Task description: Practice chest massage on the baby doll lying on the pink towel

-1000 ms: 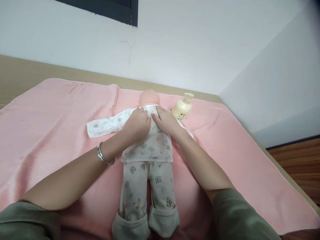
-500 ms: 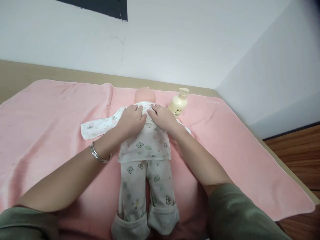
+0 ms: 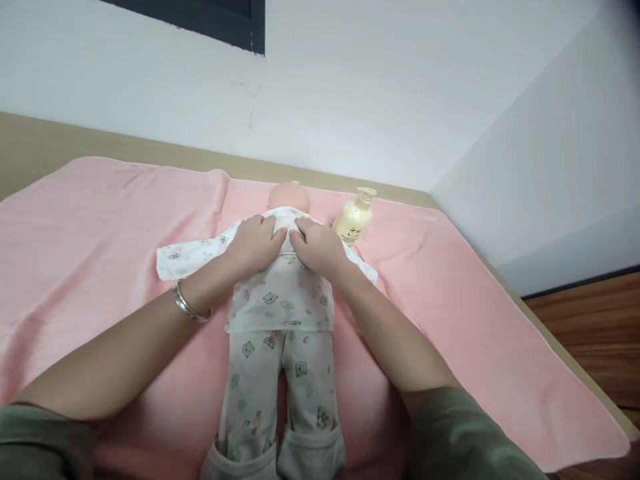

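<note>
A baby doll (image 3: 280, 293) in a white print top and matching trousers lies stretched out, its smooth bald head (image 3: 289, 197) toward the wall. My left hand (image 3: 256, 243) rests on the left side of its upper body, fingers over the shoulder and thumb pointing inward. On the opposite shoulder lies my right hand (image 3: 317, 245), its thumb close to the left one. Both hands press on the cloth without gripping it; some fingertips are hidden. A cream pump bottle (image 3: 355, 219) stands just beyond my right hand.
A pink blanket (image 3: 450, 320) with a few creases lies under the doll, over a beige surface (image 3: 100, 137) that shows along the wall. A white wall (image 3: 340, 100) with a dark frame (image 3: 220, 23) rises behind. Brown wood (image 3: 590, 333) is at the right.
The view has shifted slightly, so the doll's legs sit lower and further left. My hands stay on the doll's shoulders, a little lower on the upper body. The bottle still stands in place.
</note>
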Action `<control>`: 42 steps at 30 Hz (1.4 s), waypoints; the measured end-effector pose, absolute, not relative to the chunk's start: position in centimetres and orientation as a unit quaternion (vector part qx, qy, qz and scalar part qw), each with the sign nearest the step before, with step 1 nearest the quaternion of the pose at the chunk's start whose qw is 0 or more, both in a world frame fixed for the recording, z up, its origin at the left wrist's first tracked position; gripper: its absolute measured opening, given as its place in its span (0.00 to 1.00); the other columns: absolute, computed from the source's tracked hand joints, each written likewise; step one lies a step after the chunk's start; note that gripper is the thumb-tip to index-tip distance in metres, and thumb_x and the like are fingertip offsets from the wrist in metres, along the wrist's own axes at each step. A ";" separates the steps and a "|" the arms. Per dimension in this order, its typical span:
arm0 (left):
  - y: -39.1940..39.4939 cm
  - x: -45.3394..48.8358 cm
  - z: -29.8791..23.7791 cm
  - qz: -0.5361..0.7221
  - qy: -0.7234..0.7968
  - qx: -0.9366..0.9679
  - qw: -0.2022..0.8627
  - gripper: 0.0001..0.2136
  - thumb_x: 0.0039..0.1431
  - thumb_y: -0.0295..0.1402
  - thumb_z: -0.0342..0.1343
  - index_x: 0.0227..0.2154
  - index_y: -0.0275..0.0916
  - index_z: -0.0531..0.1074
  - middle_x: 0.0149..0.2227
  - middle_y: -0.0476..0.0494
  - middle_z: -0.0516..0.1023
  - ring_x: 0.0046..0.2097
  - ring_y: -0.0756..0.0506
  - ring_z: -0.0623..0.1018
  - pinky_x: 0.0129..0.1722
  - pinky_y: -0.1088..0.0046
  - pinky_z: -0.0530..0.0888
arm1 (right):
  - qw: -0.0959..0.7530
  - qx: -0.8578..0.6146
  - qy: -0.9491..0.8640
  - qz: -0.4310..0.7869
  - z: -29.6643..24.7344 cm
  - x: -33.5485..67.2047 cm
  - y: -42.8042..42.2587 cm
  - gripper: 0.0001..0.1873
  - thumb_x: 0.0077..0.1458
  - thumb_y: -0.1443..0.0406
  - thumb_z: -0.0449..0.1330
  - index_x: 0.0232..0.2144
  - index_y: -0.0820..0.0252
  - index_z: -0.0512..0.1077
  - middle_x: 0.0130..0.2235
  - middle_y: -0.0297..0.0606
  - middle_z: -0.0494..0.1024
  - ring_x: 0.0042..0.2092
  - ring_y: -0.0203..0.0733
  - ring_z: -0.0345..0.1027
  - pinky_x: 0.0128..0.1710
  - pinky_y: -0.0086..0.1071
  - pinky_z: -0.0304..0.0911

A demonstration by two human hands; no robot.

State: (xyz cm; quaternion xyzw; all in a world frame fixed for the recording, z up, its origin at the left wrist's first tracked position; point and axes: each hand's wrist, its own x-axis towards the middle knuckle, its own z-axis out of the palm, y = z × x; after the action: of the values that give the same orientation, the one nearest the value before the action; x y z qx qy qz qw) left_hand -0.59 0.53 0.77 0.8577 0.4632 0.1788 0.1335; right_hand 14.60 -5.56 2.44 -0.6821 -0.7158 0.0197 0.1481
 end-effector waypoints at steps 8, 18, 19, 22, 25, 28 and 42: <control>-1.9 -0.1 2.2 0.169 0.413 0.888 0.111 0.09 0.61 0.26 0.45 0.32 0.39 0.70 0.39 0.34 0.77 0.45 0.35 0.75 0.50 0.55 0.72 | 0.102 -0.660 -0.742 -0.048 1.9 14.1 -6.0 0.22 0.72 0.65 0.43 0.53 0.71 0.72 0.54 0.57 0.80 0.57 0.56 0.72 0.58 0.44 0.64; 0.1 -0.9 1.2 0.189 0.471 0.843 0.176 0.14 0.67 0.36 0.39 0.38 0.39 0.70 0.46 0.33 0.79 0.51 0.36 0.76 0.54 0.56 0.72 | 0.130 -0.681 -0.720 0.035 2.6 14.3 -6.0 0.21 0.70 0.60 0.45 0.50 0.64 0.74 0.55 0.51 0.80 0.57 0.54 0.72 0.59 0.44 0.65; -0.1 -0.8 1.0 0.189 0.477 0.842 0.168 0.15 0.68 0.36 0.38 0.40 0.38 0.70 0.48 0.32 0.79 0.53 0.36 0.76 0.57 0.54 0.71 | 0.134 -0.686 -0.715 0.032 2.2 14.6 -5.5 0.23 0.70 0.59 0.45 0.53 0.65 0.73 0.58 0.53 0.78 0.61 0.55 0.69 0.63 0.46 0.61; -0.2 -0.5 0.7 0.183 0.495 0.833 0.167 0.18 0.68 0.36 0.37 0.46 0.36 0.71 0.53 0.29 0.77 0.58 0.34 0.74 0.62 0.50 0.67 | 0.154 -0.690 -0.707 -0.003 0.6 14.8 -4.4 0.28 0.71 0.59 0.44 0.63 0.71 0.67 0.65 0.57 0.71 0.68 0.57 0.61 0.70 0.51 0.51; 0.3 -0.4 0.8 0.194 0.498 0.826 0.179 0.17 0.67 0.36 0.39 0.46 0.37 0.71 0.54 0.30 0.78 0.58 0.34 0.74 0.63 0.50 0.67 | 0.195 -0.694 -0.693 -0.019 -0.6 14.3 -4.2 0.27 0.70 0.59 0.45 0.61 0.69 0.68 0.63 0.56 0.73 0.66 0.57 0.63 0.68 0.51 0.52; 0.7 -0.5 1.1 0.191 0.495 0.827 0.185 0.14 0.66 0.35 0.41 0.42 0.39 0.70 0.49 0.32 0.79 0.55 0.35 0.76 0.59 0.52 0.70 | 0.233 -0.694 -0.681 -0.022 -1.1 13.7 -4.4 0.24 0.69 0.59 0.45 0.58 0.65 0.71 0.60 0.53 0.76 0.62 0.56 0.67 0.65 0.49 0.57; 0.4 -0.5 1.0 0.177 0.509 0.830 0.145 0.18 0.67 0.34 0.40 0.50 0.35 0.72 0.45 0.31 0.76 0.52 0.32 0.75 0.56 0.51 0.71 | 0.175 -0.709 -0.683 0.016 0.5 14.4 -4.6 0.31 0.70 0.55 0.44 0.66 0.69 0.64 0.58 0.56 0.76 0.59 0.59 0.69 0.60 0.47 0.63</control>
State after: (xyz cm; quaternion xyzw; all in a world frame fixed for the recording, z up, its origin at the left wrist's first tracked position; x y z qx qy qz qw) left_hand -0.52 0.41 0.96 0.8302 0.5087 0.1766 0.1446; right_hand 14.42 -4.59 0.49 -0.7093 -0.6826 0.0157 0.1754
